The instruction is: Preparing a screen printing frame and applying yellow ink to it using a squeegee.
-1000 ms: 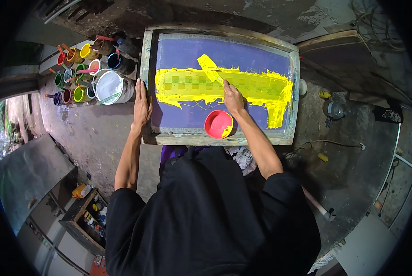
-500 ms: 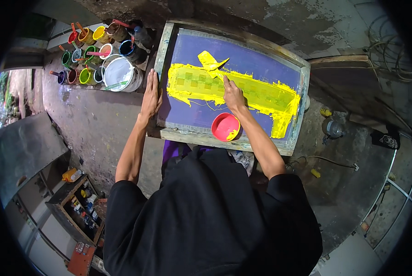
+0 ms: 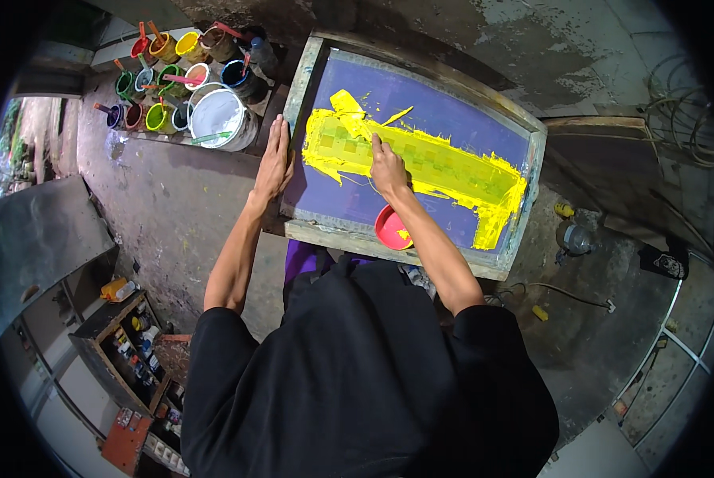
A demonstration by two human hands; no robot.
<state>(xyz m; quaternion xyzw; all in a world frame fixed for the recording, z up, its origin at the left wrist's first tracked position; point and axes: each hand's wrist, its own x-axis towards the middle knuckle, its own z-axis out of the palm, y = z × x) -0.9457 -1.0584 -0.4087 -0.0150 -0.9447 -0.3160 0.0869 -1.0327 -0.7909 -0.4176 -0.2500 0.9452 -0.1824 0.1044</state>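
A wooden-framed printing screen lies in front of me, its mesh purple-blue. Thick yellow ink is smeared in a wide band across it, over a checkered pattern. My right hand is closed around a spatula coated in the same yellow, its broad end lying over the upper left of the band. On the screen's near side, partly behind my right forearm, sits a red bowl with some yellow ink inside. My left hand rests with straight fingers along the frame's left rail.
Left of the screen, several open paint pots with stirring sticks and a large white bucket crowd a low stand. A shelf box of bottles stands at lower left. A clear plastic bottle and a cable lie on the right.
My right hand and the spatula have moved left over the screen. A streak of yellow ink now shows apart from the spatula. My left hand stays at the frame; the view has shifted slightly.
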